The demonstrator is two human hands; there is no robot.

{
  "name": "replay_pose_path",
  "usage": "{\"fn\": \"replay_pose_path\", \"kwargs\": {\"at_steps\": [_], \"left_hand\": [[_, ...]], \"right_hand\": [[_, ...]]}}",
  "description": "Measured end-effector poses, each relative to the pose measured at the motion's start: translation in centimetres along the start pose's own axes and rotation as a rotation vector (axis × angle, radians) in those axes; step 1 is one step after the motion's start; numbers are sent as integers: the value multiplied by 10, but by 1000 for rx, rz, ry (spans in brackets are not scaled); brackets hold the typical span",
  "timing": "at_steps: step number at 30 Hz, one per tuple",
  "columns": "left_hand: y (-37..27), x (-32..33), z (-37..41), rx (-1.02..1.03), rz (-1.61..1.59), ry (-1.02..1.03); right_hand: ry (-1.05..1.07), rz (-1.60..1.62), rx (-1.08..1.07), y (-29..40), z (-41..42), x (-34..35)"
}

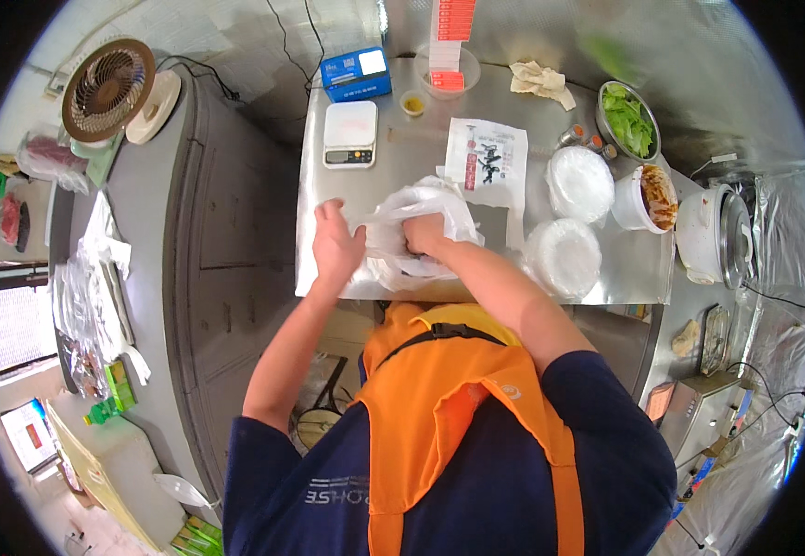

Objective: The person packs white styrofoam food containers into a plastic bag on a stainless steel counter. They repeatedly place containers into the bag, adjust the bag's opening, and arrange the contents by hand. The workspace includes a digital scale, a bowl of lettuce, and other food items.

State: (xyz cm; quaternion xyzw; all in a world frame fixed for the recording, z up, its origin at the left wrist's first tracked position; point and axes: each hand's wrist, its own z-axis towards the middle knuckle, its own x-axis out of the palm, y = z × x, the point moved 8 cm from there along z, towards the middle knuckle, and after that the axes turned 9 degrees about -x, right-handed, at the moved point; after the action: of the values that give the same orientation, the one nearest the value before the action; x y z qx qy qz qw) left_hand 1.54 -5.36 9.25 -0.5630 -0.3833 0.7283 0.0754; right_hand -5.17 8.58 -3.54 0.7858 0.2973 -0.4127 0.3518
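A translucent white plastic bag [447, 201] lies crumpled at the front of the metal work table [402, 149]. My right hand [424, 233] reaches into its mouth with the fingers curled. The bag's folds hide the fingertips, and whether they grip anything does not show. Just left of the bag, my left hand [338, 240] is raised, thumb apart from the fingers, holding nothing. Behind the bag lies a printed white paper bag [487, 163]. A digital kitchen scale [350, 135] sits beyond my left hand.
Two plastic-wrapped stacks of round lids or bowls [581, 184] stand right, beside a sauce-smeared white tub [637, 200]. Farther back are a steel bowl of lettuce [658, 142], a blue box [356, 75] and a small yellow-filled cup [413, 104]. A fan [109, 89] tops the left counter.
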Motion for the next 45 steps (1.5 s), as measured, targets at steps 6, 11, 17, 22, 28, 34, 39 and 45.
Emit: {"fn": "replay_pose_path", "kwargs": {"at_steps": [6, 11, 17, 22, 28, 34, 39, 45], "left_hand": [[-44, 114, -31, 261, 174, 463], [-2, 153, -60, 432, 558, 494], [-10, 165, -57, 386, 731, 746], [-60, 123, -54, 617, 440, 559], [-54, 80, 12, 528, 364, 254], [27, 130, 53, -194, 120, 1025], [82, 129, -30, -676, -201, 1348], [13, 118, -70, -625, -1060, 1272]], "right_hand": [[-230, 27, -23, -23, -5, 37], [-340, 78, -38, -45, -14, 40], [-381, 474, -14, -3, -69, 5], [-810, -112, -87, 3, -152, -118], [-600, 232, 185, -85, -113, -60], [-441, 444, 305, -136, -90, -16], [12, 1032, 386, -94, -147, 11], [-394, 1316, 184, -48, -141, 37]]}}
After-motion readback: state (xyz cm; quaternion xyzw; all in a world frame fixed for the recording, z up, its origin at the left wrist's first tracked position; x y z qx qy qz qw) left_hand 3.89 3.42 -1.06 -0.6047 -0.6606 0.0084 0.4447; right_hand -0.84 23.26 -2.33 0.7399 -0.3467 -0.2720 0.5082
